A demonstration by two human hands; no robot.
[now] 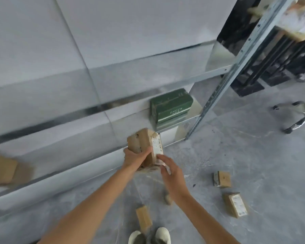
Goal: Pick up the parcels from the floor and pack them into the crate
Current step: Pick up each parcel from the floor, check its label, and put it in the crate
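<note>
- A person looks down at a grey concrete floor (236, 155) beside pale metal shelving (183, 74).
- The left hand (135, 158) is clamped around the lower part of a tall brown cardboard parcel with a white label (144, 147), held above the floor near the centre of view.
- The right hand (173, 175) is spread, its fingertips (159, 156) touching or just beside the parcel's labelled face; whether it grips cannot be told.
- The held parcel's long axis runs from 6 o'clock to 12 o'clock, tilting away from the person.
- Three more parcels lie on the floor: a small squarish brown box (222, 179) at 3 o'clock of the hands, a labelled brown box (235, 204) at 4 o'clock, and a narrow brown box (143, 216) at 6 o'clock, just ahead of the white shoes (150, 235).
- The right hand is nearer the two boxes on the right; the narrow one lies between both arms.
- No crate is in view, so its direction cannot be told.
- A green box (171, 105) sits on a low shelf at 1 o'clock.
</note>
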